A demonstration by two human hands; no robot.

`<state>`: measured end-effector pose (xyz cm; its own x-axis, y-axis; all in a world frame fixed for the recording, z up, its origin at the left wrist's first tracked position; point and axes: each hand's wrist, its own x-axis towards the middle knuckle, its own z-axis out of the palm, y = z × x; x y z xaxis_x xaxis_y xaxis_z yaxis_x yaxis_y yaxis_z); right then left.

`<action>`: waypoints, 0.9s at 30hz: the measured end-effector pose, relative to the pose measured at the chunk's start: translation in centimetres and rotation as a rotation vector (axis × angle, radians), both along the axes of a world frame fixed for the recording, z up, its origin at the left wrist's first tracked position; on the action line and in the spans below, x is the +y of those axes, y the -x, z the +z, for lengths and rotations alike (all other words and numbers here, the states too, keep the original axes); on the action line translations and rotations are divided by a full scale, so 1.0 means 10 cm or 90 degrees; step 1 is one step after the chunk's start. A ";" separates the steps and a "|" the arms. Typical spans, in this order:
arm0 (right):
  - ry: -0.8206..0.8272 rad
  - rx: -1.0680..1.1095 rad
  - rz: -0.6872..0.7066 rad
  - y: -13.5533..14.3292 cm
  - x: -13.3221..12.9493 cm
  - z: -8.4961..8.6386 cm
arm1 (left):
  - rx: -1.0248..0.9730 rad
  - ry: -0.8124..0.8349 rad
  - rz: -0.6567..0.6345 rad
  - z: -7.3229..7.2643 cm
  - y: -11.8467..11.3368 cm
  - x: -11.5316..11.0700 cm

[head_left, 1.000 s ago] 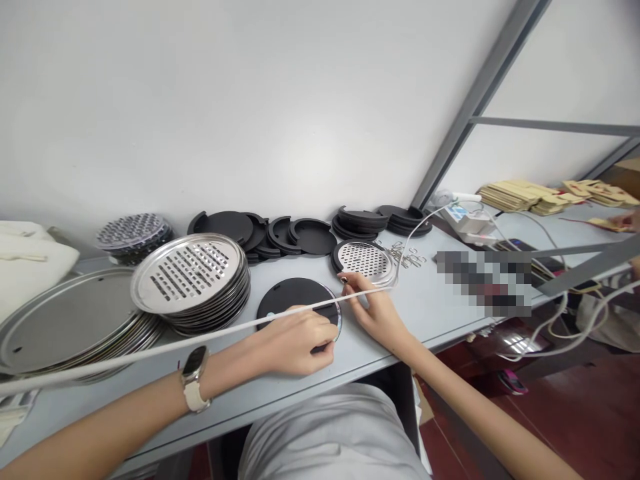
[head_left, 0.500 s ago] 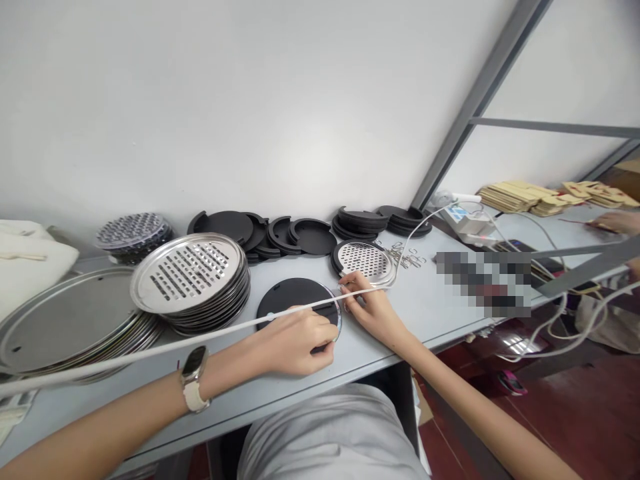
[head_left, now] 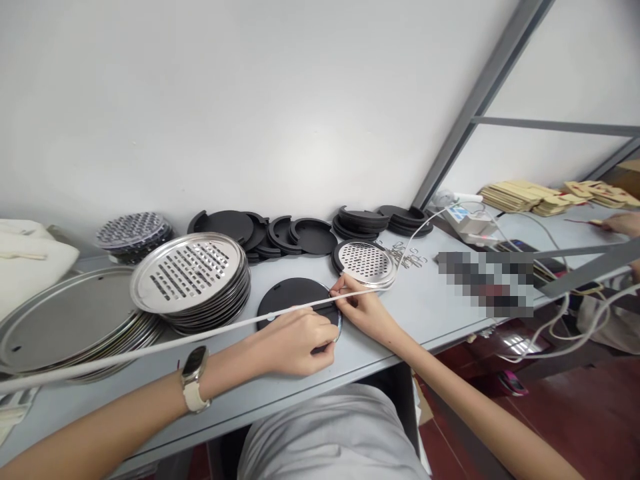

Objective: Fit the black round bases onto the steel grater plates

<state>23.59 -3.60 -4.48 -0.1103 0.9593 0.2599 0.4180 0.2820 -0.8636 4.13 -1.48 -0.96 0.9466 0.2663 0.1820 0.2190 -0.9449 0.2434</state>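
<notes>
A black round disc (head_left: 290,291) with a small slot lies flat on the table in front of me, and a shiny edge shows along its right side. Over its lower part rests my left hand (head_left: 303,340), closed with the fingers curled under; what they grip is hidden. My right hand (head_left: 361,310) has its thumb and fingers pinched together at the disc's right rim, and anything between them is too small to name. Just beyond the right hand, a round metal grater plate (head_left: 367,262) with many holes sits in a black holder.
A white cable (head_left: 210,339) stretches across the table over my hands. Stacked slotted metal plates (head_left: 193,275) and larger plain plates (head_left: 75,320) stand left. Black round holders (head_left: 313,237) line the wall; small metal rings (head_left: 410,257) lie right. Another person's hand (head_left: 623,223) is far right.
My right hand has moved slightly left onto the disc's rim, its fingers now pinched closer together. My left hand and the disc have stayed in place.
</notes>
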 end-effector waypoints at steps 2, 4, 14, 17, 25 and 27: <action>0.003 0.008 0.002 0.00 0.00 0.00 | 0.003 -0.002 0.002 0.00 0.00 0.00; 0.008 0.018 0.006 0.00 0.00 0.00 | 0.005 -0.002 0.002 0.00 0.00 0.00; 0.004 0.033 -0.002 0.01 -0.01 -0.05 | 0.021 0.010 0.010 0.02 0.00 0.00; -0.004 0.020 -0.002 0.00 -0.01 -0.05 | 0.025 0.015 0.017 0.04 0.00 -0.01; -0.015 -0.006 -0.005 0.02 -0.05 -0.02 | 0.026 0.016 0.035 0.01 -0.01 -0.01; -0.019 -0.007 -0.005 0.02 -0.06 -0.02 | 0.029 0.015 0.037 -0.01 -0.01 0.00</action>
